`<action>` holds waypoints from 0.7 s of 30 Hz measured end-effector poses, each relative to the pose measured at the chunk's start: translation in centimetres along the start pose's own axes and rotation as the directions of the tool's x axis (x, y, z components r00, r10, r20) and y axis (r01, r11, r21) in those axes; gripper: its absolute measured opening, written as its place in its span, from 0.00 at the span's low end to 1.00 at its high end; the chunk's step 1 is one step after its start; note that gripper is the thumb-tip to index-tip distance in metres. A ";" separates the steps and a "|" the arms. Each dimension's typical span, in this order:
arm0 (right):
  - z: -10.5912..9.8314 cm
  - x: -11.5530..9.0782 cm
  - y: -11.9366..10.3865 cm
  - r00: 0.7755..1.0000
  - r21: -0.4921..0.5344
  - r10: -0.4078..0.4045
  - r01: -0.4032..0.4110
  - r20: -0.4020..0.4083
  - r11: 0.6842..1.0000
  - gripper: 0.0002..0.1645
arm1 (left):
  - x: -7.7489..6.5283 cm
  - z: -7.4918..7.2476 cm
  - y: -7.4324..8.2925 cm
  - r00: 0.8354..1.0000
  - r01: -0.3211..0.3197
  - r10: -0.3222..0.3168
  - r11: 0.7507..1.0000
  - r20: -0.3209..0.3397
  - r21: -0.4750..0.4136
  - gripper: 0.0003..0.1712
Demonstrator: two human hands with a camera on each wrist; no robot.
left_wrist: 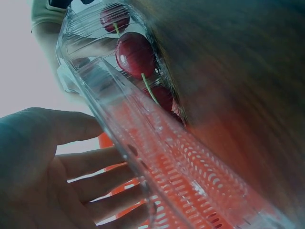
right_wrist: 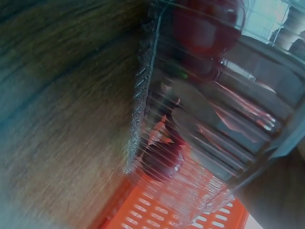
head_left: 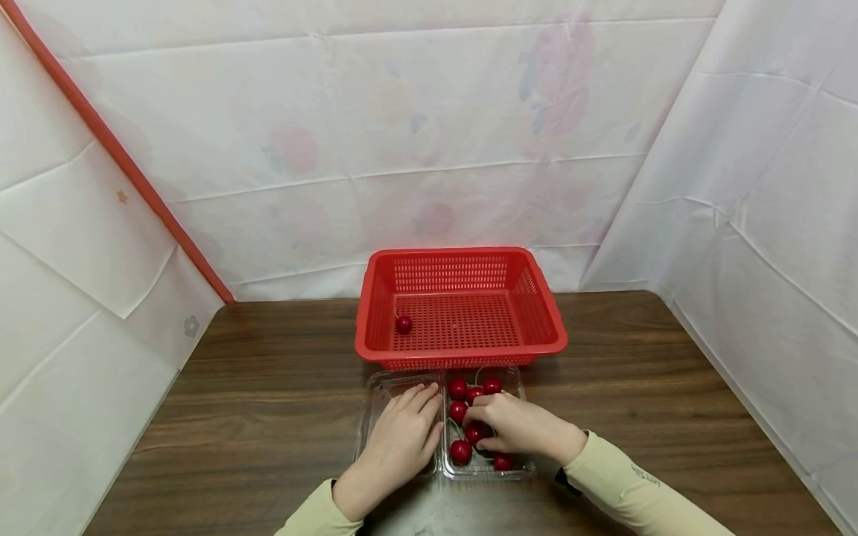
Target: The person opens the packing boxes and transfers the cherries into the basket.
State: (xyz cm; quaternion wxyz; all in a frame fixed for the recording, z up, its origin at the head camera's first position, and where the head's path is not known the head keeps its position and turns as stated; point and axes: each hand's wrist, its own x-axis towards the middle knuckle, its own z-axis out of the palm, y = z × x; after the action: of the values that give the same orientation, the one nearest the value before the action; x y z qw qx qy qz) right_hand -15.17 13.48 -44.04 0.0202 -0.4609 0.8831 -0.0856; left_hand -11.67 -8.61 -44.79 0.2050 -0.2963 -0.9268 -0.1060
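Cherries [head_left: 460, 452] occupy two places: one lies within the red perforated basket [head_left: 462, 350], and several fill the right half of the clear plastic container [head_left: 488, 473]. At far left, a red strip [head_left: 114, 145] slants down the pale cloth wall [head_left: 415, 134] toward the brown, wood-grained surface [head_left: 268, 417]. Next, a pale yellow sleeve [head_left: 322, 514] leads to the left hand [head_left: 400, 435], its fingers extended and resting on the left half [head_left: 392, 381] of the container. Behind, at centre, stands the basket, with a single stemmed cherry [head_left: 404, 324] on its floor toward the left. Just in front of it, the container's right half holds its fruit, some with green stems visible. Farther right, the right hand [head_left: 519, 424] reaches into this half, thumb and fingers curled round one cherry [head_left: 477, 432]; whether that fruit is lifted cannot be told. A second sleeve [head_left: 637, 491], bearing small dark lettering, extends toward the lower right.
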 end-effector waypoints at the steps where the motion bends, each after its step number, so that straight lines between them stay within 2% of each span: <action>1: 0.1 0.0 0.0 1.000 -0.003 -0.001 0.001 -0.002 1.000 0.15 | 0.0 0.0 0.0 1.000 -0.002 0.002 1.000 -0.003 0.000 0.21; 8: 0.3 -0.2 0.2 1.000 -0.001 -0.016 0.016 -0.019 1.000 0.16 | 0.0 -0.1 0.1 1.000 0.000 0.000 1.000 -0.008 -0.004 0.21; 21: -0.1 -0.3 0.4 1.000 0.041 0.023 -0.023 -0.010 0.999 0.16 | -0.1 -0.1 0.1 1.000 -0.003 0.002 1.000 -0.015 -0.015 0.21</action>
State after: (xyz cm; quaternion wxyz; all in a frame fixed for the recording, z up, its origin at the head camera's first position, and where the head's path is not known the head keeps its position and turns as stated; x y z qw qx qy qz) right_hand -15.29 13.95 -44.03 0.0262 -0.4496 0.8865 -0.1059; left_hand -11.51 -8.59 -44.77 0.2100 -0.2982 -0.9240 -0.1150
